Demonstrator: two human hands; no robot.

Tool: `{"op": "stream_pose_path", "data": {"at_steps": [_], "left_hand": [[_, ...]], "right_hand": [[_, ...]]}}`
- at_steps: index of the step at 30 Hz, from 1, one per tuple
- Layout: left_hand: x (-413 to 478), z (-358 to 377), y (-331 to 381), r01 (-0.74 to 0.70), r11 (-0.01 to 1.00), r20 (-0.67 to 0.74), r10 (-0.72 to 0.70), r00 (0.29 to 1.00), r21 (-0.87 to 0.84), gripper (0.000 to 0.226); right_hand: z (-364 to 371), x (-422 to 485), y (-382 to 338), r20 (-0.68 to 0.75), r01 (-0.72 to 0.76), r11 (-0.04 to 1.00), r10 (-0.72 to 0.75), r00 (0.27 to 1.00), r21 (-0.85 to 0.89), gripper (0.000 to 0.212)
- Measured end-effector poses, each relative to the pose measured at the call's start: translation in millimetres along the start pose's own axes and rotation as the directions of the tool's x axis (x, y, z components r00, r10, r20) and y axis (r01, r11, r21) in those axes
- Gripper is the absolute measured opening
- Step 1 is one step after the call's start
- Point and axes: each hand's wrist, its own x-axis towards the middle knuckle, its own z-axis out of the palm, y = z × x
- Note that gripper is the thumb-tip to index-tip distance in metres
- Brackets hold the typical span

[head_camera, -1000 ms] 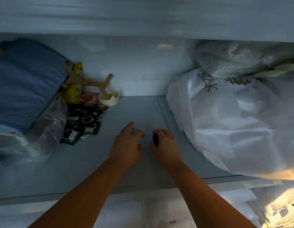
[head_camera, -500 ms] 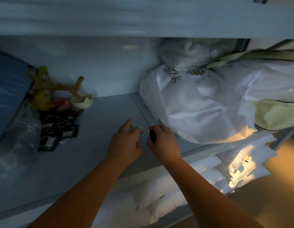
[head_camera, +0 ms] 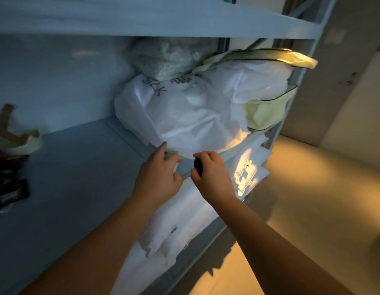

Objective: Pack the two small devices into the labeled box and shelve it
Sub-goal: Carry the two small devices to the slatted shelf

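Observation:
My left hand (head_camera: 160, 173) is curled around a small pale device (head_camera: 175, 161), of which only an edge shows between thumb and forefinger. My right hand (head_camera: 212, 172) grips a small black device (head_camera: 198, 166), mostly hidden by the fingers. Both hands hover over the front edge of the grey shelf (head_camera: 78, 177), close together, just in front of a white plastic bag (head_camera: 189, 116). No labeled box is in view.
The white bag with dark lettering fills the shelf's right half, with a pale yellow bag (head_camera: 263, 111) beside it. A cream tape roll (head_camera: 25, 143) and dark packets (head_camera: 10, 184) lie at the left. Folded white textiles (head_camera: 184, 226) fill the shelf below. Bare floor (head_camera: 312, 209) spreads to the right.
The view has swung right, away from the shelf's left side. Both hands, still closed on the devices, have drawn back from mid-shelf to its front edge.

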Motion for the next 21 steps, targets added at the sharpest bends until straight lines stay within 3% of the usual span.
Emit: {"op": "stream_pose_path", "data": {"at_steps": [12,21], "left_hand": [[21.0,59.6,159.1,-0.275,0.957,0.028,0.279,0.96,-0.091,0.036],[12.2,120.7,329.6,-0.425,0.885,0.068,0.444,0.894,-0.19,0.04]], "right_hand": [[-115.0,-51.6,121.0,-0.146,-0.235,0.968,0.22,0.964,-0.092,0.04],[-228.9,-121.6,242.0,-0.283,-0.427,0.896,0.381,0.88,-0.124,0.044]]}}
